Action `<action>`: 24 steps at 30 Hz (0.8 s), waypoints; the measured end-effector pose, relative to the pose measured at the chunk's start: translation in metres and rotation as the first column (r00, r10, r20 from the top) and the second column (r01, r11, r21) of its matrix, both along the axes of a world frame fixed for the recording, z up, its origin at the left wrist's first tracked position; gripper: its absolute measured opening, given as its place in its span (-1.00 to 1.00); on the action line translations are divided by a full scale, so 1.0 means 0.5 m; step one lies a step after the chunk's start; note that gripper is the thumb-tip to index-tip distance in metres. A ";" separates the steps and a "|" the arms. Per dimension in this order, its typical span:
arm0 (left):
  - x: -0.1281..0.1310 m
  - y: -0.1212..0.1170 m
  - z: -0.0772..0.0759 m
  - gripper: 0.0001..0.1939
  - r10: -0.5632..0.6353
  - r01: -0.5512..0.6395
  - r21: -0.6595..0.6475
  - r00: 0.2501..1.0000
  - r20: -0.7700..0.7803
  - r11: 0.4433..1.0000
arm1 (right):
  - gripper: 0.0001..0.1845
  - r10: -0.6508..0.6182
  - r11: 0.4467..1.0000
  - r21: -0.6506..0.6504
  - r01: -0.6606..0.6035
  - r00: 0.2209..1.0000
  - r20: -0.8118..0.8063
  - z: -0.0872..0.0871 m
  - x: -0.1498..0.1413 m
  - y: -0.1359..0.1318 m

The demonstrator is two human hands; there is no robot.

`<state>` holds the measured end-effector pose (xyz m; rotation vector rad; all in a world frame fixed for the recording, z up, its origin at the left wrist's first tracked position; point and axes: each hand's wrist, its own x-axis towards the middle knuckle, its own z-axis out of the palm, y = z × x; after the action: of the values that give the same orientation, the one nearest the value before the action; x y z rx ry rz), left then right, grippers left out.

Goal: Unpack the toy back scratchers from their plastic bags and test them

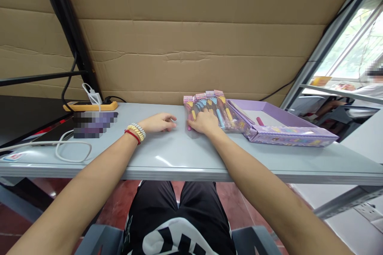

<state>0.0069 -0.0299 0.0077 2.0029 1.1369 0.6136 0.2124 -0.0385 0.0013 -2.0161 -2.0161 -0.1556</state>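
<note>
Several clear plastic packets of pens (223, 113) with hand-shaped tops lie fanned out side by side towards the back of the table. My right hand (204, 121) is over the left part of them, with its thumb against the leftmost packet (189, 105) and its fingers curled down on the packaging; the fingertips are partly hidden. To the left, my left hand (161, 122) rests above the bare tabletop with its fingers loosely bent and apart, holding nothing. Just right of the packets stands an open purple box (291, 136) with a pink pen (259, 121) in it.
The grey table (185, 155) backs onto a cardboard panel (191, 36). At the left are a yellow power strip (92, 106), a white cable (72, 160) and a blurred purple object (94, 124). Metal frame posts stand at both sides. Another person (371, 83) is at the far right.
</note>
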 end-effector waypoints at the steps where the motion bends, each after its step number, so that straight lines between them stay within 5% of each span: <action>1: -0.003 0.002 -0.001 -0.54 0.015 -0.011 0.061 0.998 -0.057 0.998 | -0.31 0.006 1.000 0.012 -0.006 1.000 -0.003 0.000 0.000 -0.001; 4: -0.010 0.006 0.000 -0.55 0.077 -0.003 0.241 0.951 -0.299 0.970 | -0.28 0.020 0.995 0.094 -0.018 0.999 -0.025 0.000 0.000 -0.003; 8: -0.015 0.005 0.007 -0.48 0.094 0.066 0.284 0.851 -0.516 0.956 | -0.41 0.065 0.966 0.257 -0.025 0.987 -0.150 0.000 0.007 0.004; 16: -0.020 0.014 0.002 -0.48 0.123 0.075 0.328 0.830 -0.544 0.942 | -0.53 0.332 0.871 0.489 -0.050 0.793 -0.511 0.024 0.058 0.025; 20: -0.029 0.022 -0.002 -0.46 0.182 0.044 0.362 0.804 -0.566 0.931 | -0.60 0.402 0.863 0.488 -0.127 0.757 -0.515 0.033 0.070 0.014; 24: -0.037 0.022 -0.002 -0.36 0.158 0.023 0.262 0.745 -0.648 0.965 | -0.60 0.441 0.863 0.449 -0.231 0.777 -0.449 0.037 0.067 0.003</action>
<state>-0.0113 -0.0189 0.0068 2.5122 1.6171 0.0424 0.2459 -0.0372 0.0199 -1.2430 -1.7723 0.0992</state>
